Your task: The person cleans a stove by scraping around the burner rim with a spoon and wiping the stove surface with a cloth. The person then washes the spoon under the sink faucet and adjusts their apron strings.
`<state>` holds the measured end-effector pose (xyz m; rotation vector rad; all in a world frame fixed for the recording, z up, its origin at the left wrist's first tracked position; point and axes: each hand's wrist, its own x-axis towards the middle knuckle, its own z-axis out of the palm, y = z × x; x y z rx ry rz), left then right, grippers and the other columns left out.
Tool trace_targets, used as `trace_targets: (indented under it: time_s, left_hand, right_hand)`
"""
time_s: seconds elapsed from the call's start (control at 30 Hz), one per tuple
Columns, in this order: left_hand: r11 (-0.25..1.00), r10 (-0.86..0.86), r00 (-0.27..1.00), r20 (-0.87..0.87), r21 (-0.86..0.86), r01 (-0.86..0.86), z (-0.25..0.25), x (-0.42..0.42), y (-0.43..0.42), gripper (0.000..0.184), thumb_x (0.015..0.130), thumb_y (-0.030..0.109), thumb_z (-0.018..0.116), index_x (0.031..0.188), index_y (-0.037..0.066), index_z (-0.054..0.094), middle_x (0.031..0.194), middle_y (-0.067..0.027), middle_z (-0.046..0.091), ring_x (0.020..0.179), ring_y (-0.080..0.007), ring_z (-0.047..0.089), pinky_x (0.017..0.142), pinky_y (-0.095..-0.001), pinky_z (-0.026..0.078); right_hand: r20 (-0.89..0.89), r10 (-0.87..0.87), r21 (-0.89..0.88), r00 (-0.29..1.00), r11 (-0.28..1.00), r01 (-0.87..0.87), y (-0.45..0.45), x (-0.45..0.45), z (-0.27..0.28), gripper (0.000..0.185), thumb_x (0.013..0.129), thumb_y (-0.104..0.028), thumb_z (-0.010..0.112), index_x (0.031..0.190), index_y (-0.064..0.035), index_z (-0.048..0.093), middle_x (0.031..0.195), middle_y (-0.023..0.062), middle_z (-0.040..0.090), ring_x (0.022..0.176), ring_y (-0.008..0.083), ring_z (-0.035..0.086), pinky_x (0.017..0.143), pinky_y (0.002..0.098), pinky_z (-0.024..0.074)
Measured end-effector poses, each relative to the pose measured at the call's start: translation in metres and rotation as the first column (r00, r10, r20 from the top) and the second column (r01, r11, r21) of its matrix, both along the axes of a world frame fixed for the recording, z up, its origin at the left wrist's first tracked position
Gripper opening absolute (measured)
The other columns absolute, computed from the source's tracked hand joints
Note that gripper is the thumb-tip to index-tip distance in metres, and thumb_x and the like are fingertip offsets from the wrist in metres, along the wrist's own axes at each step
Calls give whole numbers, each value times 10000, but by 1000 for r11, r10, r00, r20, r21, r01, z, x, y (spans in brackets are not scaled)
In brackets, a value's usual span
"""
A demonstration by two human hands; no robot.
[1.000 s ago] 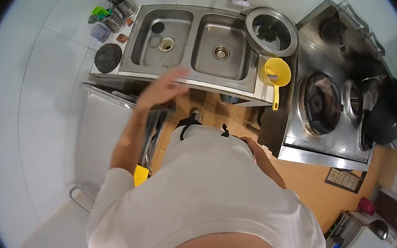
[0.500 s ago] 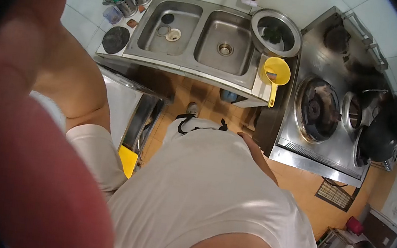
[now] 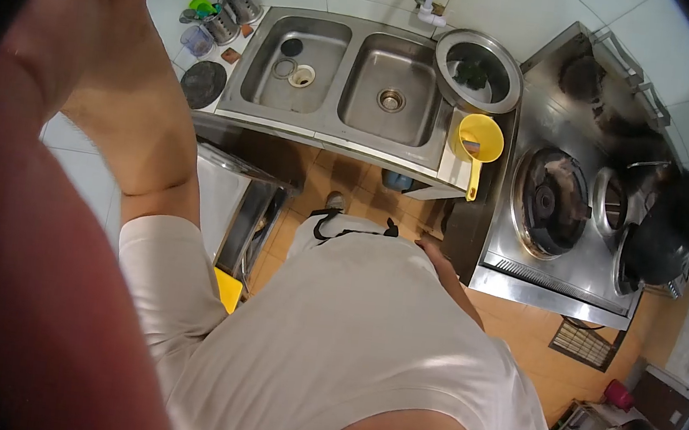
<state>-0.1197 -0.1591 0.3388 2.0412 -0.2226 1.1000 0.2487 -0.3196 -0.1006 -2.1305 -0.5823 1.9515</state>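
My left hand [image 3: 43,208] is raised right up against the camera. One large, blurred finger stretches down the left side of the view, apart from the forearm; the other fingers are out of sight. No object shows in this hand. My right arm hangs by my side, with the right hand [image 3: 431,251] at hip height beside my white shirt [image 3: 368,310]. The fingers there are too small and hidden to make out. Ahead of me is a double-bowl steel sink [image 3: 349,73]. A yellow dipper [image 3: 481,133] rests on the counter at its right.
A steel pot [image 3: 505,81] with dark greens stands behind the dipper. To the right is a steel stove [image 3: 514,283] with a burner [image 3: 551,203] and a black wok [image 3: 666,232]. Utensil holders [image 3: 244,10] and a dark round slab [image 3: 203,85] sit left of the sink.
The blurred left finger has shifted left, showing more of the forearm and sleeve. The sink and counter appear slightly lower in view. My right arm hangs much as before.
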Motion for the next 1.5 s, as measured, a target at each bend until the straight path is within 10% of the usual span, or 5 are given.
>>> trace_targets:
  time_s: [0.77,0.93,1.07,1.23,1.5]
  left_hand:
    - [962,-179,958,223,-162,218,80,-2,130,675,860,298,716,1374,-19,413,1426,-203,434,1310,-336,448,1072,-466,363]
    - [872,451,773,-447,37,-488,-143,41,132,401,895,174,653,1257,43,543,1130,-70,574,1014,-188,556,893,-318,463]
    - [804,18,367,-930,-205,-558,-386,5,23,415,888,279,648,1215,26,619,1184,-162,637,1079,-276,615,952,-348,463]
    - [145,18,493,-870,-486,-862,-417,-6,-139,535,911,375,623,1241,-45,592,1187,-195,649,1125,-264,588,994,-324,427]
    - [392,-161,197,-967,-246,-886,-384,8,-191,496,881,399,649,1187,9,642,1109,-154,686,1013,-263,638,915,-340,484]
  right_hand:
    - [-18,-66,-77,998,995,64,18,-6,3,592,922,-417,511,1366,-26,529,1412,159,510,1233,262,522,1058,365,370]
    - [22,182,118,983,976,-183,13,2,26,563,909,-398,534,1325,-22,569,1349,183,560,1199,271,550,1033,362,400]
    - [67,352,371,933,860,-351,-1,19,4,532,918,-362,538,1319,-13,569,1329,167,580,1217,260,544,1036,349,404]
    - [82,420,342,904,840,-421,-32,16,-6,509,916,-311,540,1316,3,565,1331,165,583,1236,267,538,1046,334,398]
    - [53,356,329,933,876,-353,-100,30,19,474,926,-291,568,1306,-9,572,1301,115,602,1198,210,545,1037,309,391]
